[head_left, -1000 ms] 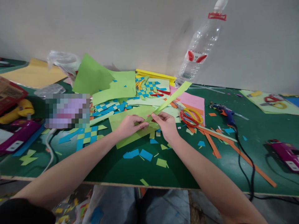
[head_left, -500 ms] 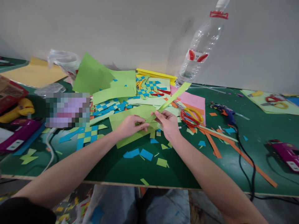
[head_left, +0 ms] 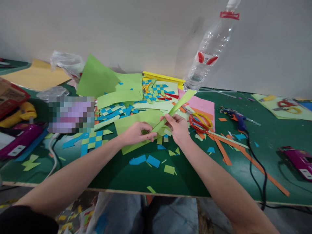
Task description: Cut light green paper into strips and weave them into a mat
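Note:
A long light-green paper strip [head_left: 180, 103] runs slantwise between my two hands, its free end rising to the upper right. My left hand [head_left: 138, 132] pinches the strip's lower end between thumb and fingers. Farther along, my right hand [head_left: 177, 127] grips it with thumb and forefinger, and the other fingers are curled. Beneath the hands lies a green paper sheet [head_left: 126, 126] on the table. Scissors with red and yellow handles [head_left: 200, 123] rest just right of my right hand. Woven blue-and-green paper pieces [head_left: 91, 140] lie to the left.
A glue gun [head_left: 235, 118] with a black cable lies at the right, past orange paper strips [head_left: 262, 170]. A clear plastic bottle [head_left: 207, 55] leans against the wall. Blue scraps [head_left: 153, 161] litter the green table [head_left: 180, 185]. Purple devices [head_left: 298, 161] sit at both sides.
My hands have moved slightly apart along the green strip, showing more of it between them. The strip's raised end has dipped a little down and left.

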A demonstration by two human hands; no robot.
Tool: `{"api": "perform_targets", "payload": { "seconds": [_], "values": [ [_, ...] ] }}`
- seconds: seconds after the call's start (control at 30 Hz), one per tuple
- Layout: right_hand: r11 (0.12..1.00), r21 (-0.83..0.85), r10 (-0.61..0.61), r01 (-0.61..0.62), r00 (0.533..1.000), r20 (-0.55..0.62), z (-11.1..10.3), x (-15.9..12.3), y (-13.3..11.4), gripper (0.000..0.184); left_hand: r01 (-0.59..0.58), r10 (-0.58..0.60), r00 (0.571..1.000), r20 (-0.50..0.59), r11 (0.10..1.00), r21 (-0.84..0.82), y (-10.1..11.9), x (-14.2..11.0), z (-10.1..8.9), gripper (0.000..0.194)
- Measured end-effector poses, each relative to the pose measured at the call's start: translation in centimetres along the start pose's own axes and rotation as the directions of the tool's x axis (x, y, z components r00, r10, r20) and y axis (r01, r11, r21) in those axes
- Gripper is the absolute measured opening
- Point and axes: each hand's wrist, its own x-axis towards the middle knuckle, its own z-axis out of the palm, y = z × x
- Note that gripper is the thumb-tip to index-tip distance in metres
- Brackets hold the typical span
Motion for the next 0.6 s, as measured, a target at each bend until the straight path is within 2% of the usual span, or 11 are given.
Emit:
{"api": "perform_targets", "payload": {
  "seconds": [0.3, 0.6],
  "values": [
    [1.000, -0.008, -0.021, 0.021, 0.997, -0.071, -0.49, 0.48, 0.00, 0.029, 0.002, -0.002, 1.000, 0.018, 1.000, 0.003, -0.24, 0.01, 0.13, 0.037],
    [0.998, 0.019, -0.054, 0.056, 0.993, -0.102, -0.15, 0.32, -0.17, 0.026, -0.083, 0.084, 0.996, -0.008, 0.994, 0.073, -0.81, 0.14, 0.43, 0.039]
  ]
}}
